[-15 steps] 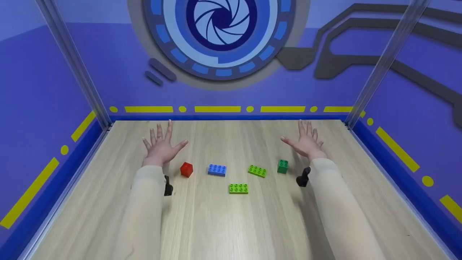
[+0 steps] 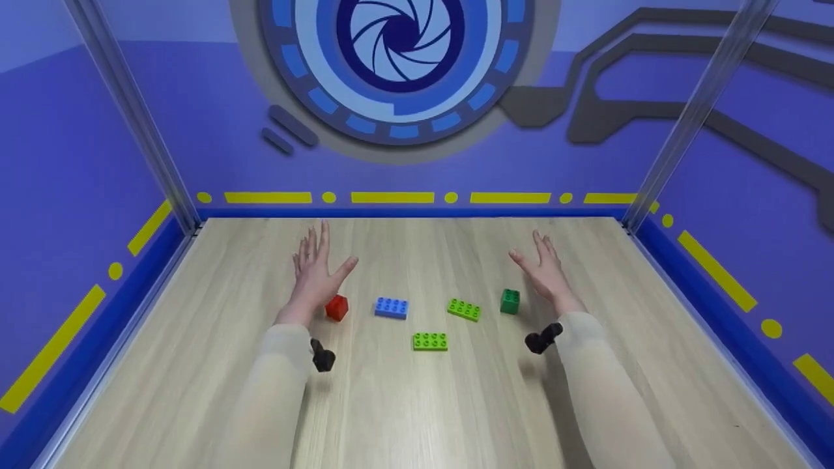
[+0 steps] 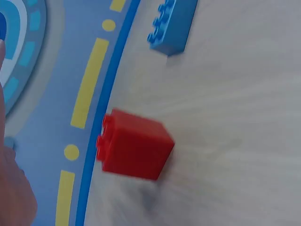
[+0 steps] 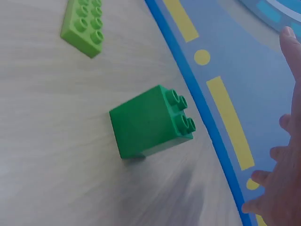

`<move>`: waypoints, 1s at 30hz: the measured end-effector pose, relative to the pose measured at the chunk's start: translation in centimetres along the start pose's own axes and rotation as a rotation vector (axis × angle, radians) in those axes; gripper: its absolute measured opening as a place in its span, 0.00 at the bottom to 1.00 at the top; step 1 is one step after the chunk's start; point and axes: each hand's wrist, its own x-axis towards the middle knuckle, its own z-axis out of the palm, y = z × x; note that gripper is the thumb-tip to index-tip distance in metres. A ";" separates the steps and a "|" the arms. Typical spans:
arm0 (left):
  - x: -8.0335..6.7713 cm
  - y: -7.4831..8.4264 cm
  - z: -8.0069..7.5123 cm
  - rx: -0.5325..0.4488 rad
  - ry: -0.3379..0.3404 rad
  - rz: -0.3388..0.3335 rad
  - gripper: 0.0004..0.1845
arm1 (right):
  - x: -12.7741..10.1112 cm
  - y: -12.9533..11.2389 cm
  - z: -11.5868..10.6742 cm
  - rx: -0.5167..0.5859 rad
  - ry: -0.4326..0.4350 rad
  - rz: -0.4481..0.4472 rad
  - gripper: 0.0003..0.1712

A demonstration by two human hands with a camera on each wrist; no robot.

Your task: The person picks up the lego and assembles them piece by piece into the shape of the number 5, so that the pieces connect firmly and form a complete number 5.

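Pale wood covers the counter (image 2: 417, 404), where five toy bricks lie in a loose row between two outstretched arms. The left hand (image 2: 317, 273) hangs above the boards with fingers straight and close together, its grip wide and holding nothing; the red brick (image 2: 337, 307) sits just beside its heel, on the inner side, and whether they touch cannot be told. From the left wrist view the red brick (image 3: 134, 145) stands studs up on the wood, with the blue brick (image 3: 171, 23) well apart from it. The right hand (image 2: 546, 273) is likewise spread flat, grip wide and holding nothing, with the dark green brick (image 2: 510, 301) just beside its wrist. Between the red and dark green bricks lie the blue brick (image 2: 391, 307) and a light green brick (image 2: 464, 309); a second light green brick (image 2: 430, 341) lies nearer the person.
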 end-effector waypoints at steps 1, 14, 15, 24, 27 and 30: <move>-0.2 0.1 0.3 -0.023 0.012 0.015 0.53 | -0.2 0.1 0.1 0.026 0.004 -0.004 0.54; -4.6 1.8 4.9 -0.429 0.128 0.127 0.44 | -3.1 1.1 2.6 0.460 0.064 -0.014 0.38; -5.0 1.9 5.3 -0.460 0.133 0.131 0.43 | -3.3 1.2 2.8 0.497 0.068 -0.009 0.38; -7.1 2.6 8.2 -0.673 0.114 0.059 0.32 | -4.5 2.5 4.2 0.647 0.090 0.074 0.38; -7.4 2.9 8.8 -0.700 0.090 0.036 0.28 | -4.7 2.9 4.4 0.658 0.102 0.088 0.37; -7.6 3.3 9.4 -0.710 0.055 0.030 0.25 | -4.8 3.2 4.6 0.640 0.120 0.102 0.35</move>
